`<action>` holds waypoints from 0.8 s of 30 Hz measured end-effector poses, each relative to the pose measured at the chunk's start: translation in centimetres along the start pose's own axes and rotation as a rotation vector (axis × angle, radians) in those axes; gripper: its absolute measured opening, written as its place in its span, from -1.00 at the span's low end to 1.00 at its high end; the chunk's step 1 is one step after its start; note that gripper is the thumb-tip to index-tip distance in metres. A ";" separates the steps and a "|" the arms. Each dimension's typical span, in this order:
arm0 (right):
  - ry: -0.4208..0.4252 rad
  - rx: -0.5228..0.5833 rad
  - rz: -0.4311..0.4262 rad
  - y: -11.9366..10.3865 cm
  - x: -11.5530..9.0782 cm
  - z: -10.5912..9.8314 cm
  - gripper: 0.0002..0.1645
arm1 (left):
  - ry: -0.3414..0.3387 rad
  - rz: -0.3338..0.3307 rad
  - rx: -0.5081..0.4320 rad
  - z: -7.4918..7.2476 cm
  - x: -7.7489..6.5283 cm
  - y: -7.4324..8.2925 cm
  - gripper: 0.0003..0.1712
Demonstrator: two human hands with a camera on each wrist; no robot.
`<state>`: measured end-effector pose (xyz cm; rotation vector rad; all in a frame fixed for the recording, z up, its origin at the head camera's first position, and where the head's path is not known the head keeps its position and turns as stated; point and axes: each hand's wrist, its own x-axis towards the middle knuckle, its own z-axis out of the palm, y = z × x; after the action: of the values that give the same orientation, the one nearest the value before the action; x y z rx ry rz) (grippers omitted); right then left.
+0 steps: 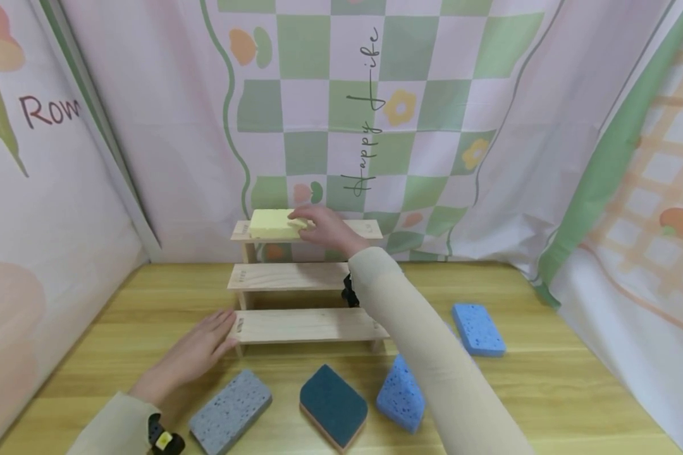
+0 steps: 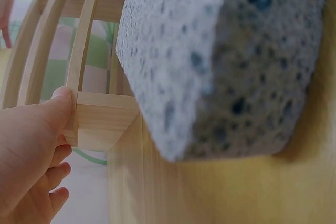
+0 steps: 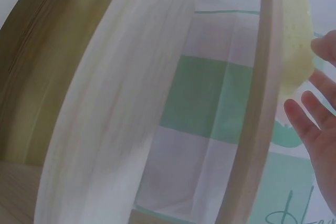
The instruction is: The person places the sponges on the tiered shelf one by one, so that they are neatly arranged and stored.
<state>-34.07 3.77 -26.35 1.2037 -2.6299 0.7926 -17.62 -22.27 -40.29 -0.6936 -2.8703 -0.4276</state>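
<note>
A three-tier wooden shelf rack (image 1: pixel 310 325) stands on the table. My left hand (image 1: pixel 196 347) holds the left end of its lowest board; in the left wrist view the thumb (image 2: pixel 62 98) lies against the board's edge and the other fingers are bent below. On the top board sits a pale yellow sponge (image 1: pixel 270 224), lying flat. My right hand (image 1: pixel 330 229) touches its right end. Seen from the right wrist, the fingers (image 3: pixel 310 124) are loosely extended around the end of the yellow sponge (image 3: pixel 295 40).
In front of the rack lie a grey speckled sponge (image 1: pixel 231 411), a sponge with a dark green top (image 1: pixel 334 404) and a blue sponge (image 1: pixel 401 395) partly behind the right sleeve. Another blue sponge (image 1: pixel 479 330) lies at the right. A patterned curtain (image 1: pixel 421 151) hangs behind.
</note>
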 end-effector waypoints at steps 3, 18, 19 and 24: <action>0.013 0.008 -0.012 -0.1 -0.3 -0.3 -0.53 | -0.001 -0.004 -0.003 0.0 0.0 0.1 -0.38; 0.083 0.025 -0.071 -1.1 -2.4 -2.4 -0.46 | -0.006 -0.008 -0.003 -0.2 -0.1 0.2 -0.38; 0.084 0.036 -0.070 -1.0 -2.7 -2.6 -0.46 | -0.005 -0.008 -0.003 -0.2 -0.1 0.2 -0.38; 0.088 0.070 -0.044 -0.3 -4.4 -3.1 -0.45 | -0.004 -0.010 0.003 0.0 0.0 0.1 -0.37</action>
<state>-31.18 8.12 -25.04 1.2094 -2.5165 0.9153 -17.52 -22.19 -40.25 -0.6805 -2.8790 -0.4232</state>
